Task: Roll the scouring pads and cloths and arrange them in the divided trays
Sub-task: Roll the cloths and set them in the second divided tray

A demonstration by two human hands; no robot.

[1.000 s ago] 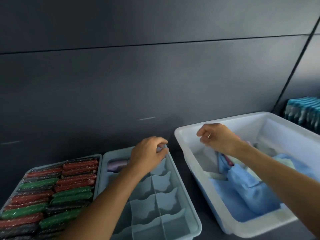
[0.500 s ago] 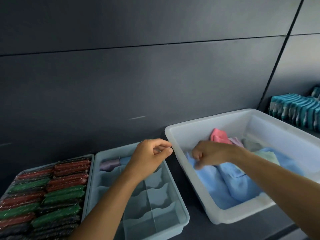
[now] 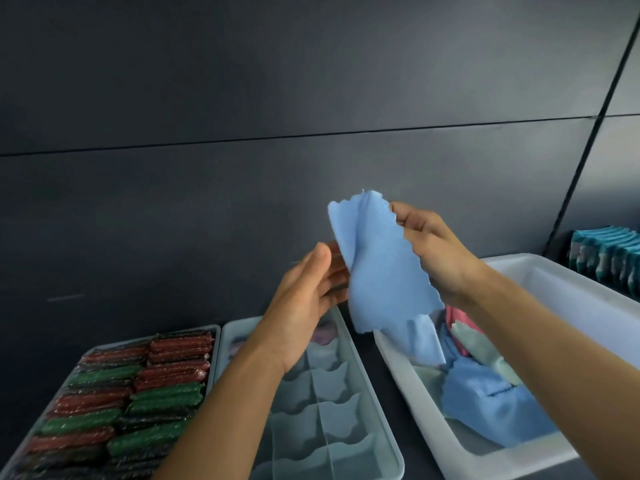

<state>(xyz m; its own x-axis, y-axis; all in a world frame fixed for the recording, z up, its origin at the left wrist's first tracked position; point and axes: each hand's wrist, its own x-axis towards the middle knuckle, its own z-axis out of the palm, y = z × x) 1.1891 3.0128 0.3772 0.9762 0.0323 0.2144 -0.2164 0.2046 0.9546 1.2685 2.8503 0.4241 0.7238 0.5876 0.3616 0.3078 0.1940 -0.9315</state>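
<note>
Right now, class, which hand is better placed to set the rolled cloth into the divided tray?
Left. The left hand hangs over the divided tray; the right hand, pinching the blue cloth, is nearer the white bin.

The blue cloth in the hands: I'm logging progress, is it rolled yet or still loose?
Still loose. The blue cloth hangs open and draped, pinched at its top edge by the right hand, with the left hand at its side.
</note>
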